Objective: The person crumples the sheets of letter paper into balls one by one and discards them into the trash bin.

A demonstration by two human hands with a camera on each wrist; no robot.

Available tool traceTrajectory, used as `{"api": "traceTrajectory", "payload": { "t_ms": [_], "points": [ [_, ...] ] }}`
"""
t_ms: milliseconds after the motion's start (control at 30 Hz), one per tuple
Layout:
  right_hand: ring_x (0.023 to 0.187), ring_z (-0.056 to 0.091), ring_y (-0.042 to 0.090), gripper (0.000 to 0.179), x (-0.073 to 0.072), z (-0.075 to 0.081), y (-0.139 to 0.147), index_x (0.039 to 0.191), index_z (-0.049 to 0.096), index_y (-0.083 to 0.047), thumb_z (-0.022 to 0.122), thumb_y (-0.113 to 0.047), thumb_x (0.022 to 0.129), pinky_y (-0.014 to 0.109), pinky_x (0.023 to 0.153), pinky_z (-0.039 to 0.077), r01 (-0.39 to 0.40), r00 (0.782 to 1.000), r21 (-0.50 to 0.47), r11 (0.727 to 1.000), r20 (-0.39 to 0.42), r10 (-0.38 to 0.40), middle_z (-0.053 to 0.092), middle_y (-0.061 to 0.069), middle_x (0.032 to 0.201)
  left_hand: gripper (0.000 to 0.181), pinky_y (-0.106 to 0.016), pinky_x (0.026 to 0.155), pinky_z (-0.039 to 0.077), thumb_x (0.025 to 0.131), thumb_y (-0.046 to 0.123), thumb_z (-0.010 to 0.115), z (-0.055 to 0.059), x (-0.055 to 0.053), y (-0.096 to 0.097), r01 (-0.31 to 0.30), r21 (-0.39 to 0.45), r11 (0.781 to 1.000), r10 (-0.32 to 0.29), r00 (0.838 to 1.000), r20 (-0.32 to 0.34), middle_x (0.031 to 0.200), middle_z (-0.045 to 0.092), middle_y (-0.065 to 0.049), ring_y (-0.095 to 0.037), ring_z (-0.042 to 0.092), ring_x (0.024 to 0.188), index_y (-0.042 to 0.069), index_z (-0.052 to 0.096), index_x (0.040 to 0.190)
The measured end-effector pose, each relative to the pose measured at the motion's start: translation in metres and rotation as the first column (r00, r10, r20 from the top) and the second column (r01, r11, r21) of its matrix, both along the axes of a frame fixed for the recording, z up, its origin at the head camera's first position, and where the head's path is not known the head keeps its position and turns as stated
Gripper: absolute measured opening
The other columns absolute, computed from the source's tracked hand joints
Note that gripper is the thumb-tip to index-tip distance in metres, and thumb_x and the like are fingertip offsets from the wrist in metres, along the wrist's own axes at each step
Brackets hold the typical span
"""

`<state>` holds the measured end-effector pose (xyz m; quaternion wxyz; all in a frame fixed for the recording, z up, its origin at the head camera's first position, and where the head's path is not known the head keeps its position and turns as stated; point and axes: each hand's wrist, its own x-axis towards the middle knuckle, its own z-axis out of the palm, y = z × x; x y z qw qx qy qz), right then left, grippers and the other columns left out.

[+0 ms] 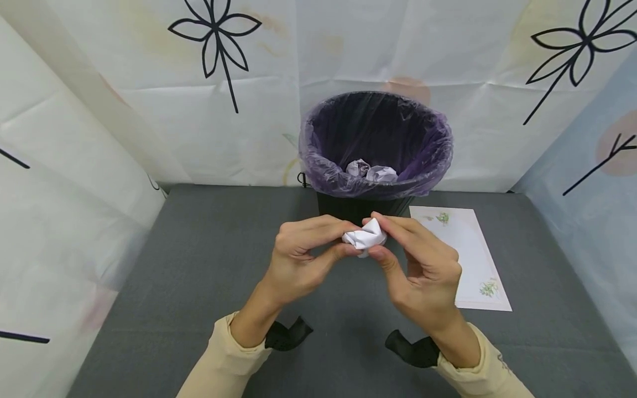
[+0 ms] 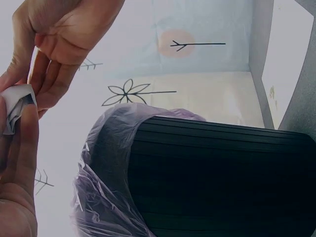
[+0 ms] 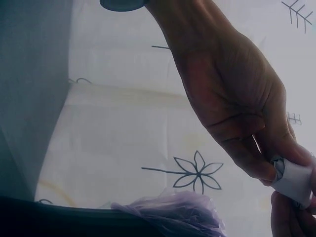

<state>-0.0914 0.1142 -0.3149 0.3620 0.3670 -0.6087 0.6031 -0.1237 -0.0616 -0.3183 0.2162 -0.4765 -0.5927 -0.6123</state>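
Note:
A small crumpled ball of white paper (image 1: pixel 365 236) is held in the air between both hands, in front of the bin. My left hand (image 1: pixel 301 260) pinches its left side between thumb and fingers. On the other side, my right hand (image 1: pixel 423 268) pinches it in the same way. Both wrist views also show the crumpled paper (image 2: pixel 19 104) between the fingertips; its folded edges show in the right wrist view (image 3: pixel 292 181). Behind the hands stands a dark bin (image 1: pixel 348 205) lined with a purple plastic bag (image 1: pixel 318 166). Two crumpled paper balls (image 1: pixel 382 174) lie inside it.
A flat white sheet of paper (image 1: pixel 480 260) with small printed plants lies on the grey table (image 1: pixel 214 265), right of the bin and partly behind my right hand. Pale cloth walls (image 1: pixel 269 127) with flower drawings enclose the back and sides. Black straps (image 1: pixel 288 334) hang at both wrists.

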Motion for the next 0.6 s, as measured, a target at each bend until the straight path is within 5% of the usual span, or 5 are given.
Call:
{"api": "traceTrajectory", "payload": {
  "t_ms": [233,600],
  "points": [
    [0.099,0.069,0.02,0.043,0.0021,0.003,-0.0013,0.116,0.064,0.022,0.068,-0.018,0.1,0.019,0.082,0.055,0.086,0.996,0.095,0.992,0.002,-0.086,0.067,0.031,0.105,0.029,-0.032,0.065,0.059,0.091,0.017,0.076,0.0048,0.0016,0.0015,-0.059,0.077,0.995,0.061,0.998,-0.021,0.089,0.073,-0.019,-0.023,0.071,0.076,-0.012,0.074,0.095],
    [0.11,0.069,0.029,0.049,0.0013,0.0032,0.0043,0.12,0.055,0.026,0.074,-0.012,0.095,0.036,0.097,0.053,-0.041,0.99,-0.009,0.999,0.132,0.042,0.069,0.025,0.117,0.027,-0.03,0.064,0.056,0.093,0.014,0.073,0.009,0.0047,-0.0004,-0.054,0.005,0.999,0.054,0.998,-0.029,0.091,0.072,-0.015,-0.019,0.068,0.078,-0.012,0.074,0.1]
  ]
}}
